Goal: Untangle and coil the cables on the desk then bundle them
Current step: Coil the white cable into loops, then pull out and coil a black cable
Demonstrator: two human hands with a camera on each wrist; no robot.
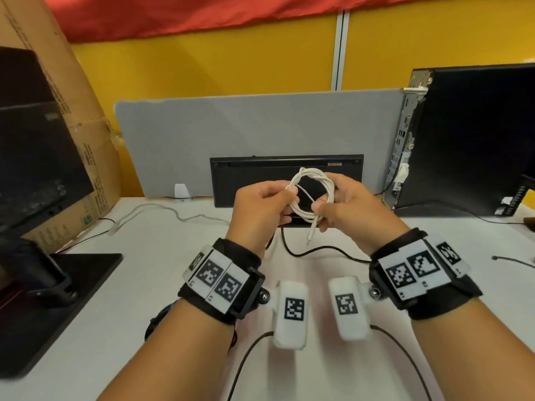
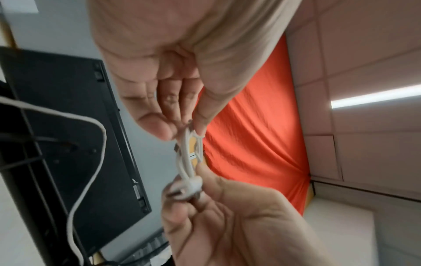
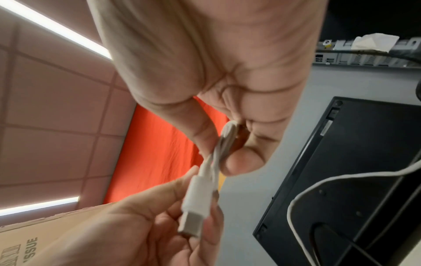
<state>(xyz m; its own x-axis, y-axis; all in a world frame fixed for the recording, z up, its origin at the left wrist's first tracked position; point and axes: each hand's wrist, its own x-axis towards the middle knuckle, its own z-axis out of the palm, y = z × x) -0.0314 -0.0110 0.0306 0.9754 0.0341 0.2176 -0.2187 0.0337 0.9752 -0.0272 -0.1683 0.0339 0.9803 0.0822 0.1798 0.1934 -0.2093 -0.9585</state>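
A white cable (image 1: 312, 176) wound into a small coil is held up above the desk (image 1: 162, 256) between both hands. My left hand (image 1: 285, 195) pinches the coil's left side between thumb and fingers. My right hand (image 1: 320, 211) pinches its lower right side, where the strands gather. The cable's plug end (image 1: 311, 237) hangs free below the right hand. In the left wrist view my left hand (image 2: 185, 130) grips the top of the coil (image 2: 187, 160). The right wrist view shows my right hand (image 3: 219, 149) squeezing the strands, with the plug (image 3: 192, 210) in front of the other hand.
A second white cable (image 1: 162, 210) lies on the desk at the left and a black cable (image 1: 321, 250) snakes under my hands. A black tie (image 1: 511, 261) lies at the right. A keyboard (image 1: 252, 175) leans on the grey divider; PC tower (image 1: 469, 140) right, monitor (image 1: 37, 157) and cardboard box (image 1: 86, 134) left.
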